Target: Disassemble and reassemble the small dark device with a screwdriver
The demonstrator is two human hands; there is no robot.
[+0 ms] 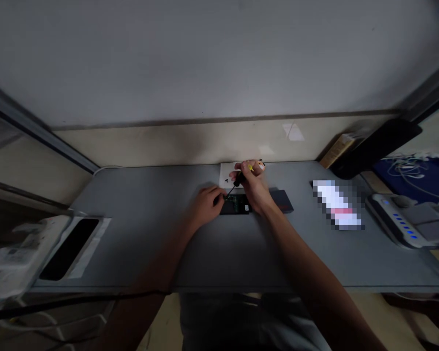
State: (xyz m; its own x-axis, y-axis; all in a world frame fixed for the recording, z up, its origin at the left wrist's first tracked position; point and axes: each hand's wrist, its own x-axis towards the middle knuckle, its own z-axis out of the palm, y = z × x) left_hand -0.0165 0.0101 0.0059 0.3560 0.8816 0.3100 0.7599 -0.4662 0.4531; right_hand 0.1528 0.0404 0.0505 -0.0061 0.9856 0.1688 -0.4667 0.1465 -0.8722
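Note:
A black device with a green circuit board (237, 204) lies on the grey table (219, 248). My right hand (253, 181) is closed on a black and yellow screwdriver (237, 182), tilted with its thin tip down at the left part of the board. At the device's left end, my left hand (209, 204) has its fingers bent against the edge near the tip; whether it pinches anything small is hidden. Behind the device is a white sheet (225, 172) with a few tiny dark pieces on it. A dark flat box (282, 201) lies right of my right wrist.
At the left lies a black phone (70, 248) on white paper. A lit, blurred-out screen (336, 204) and a power strip (398, 222) are at the right. A black cylinder (376, 148) leans at the back right. A dark cable (76, 301) crosses the lower left.

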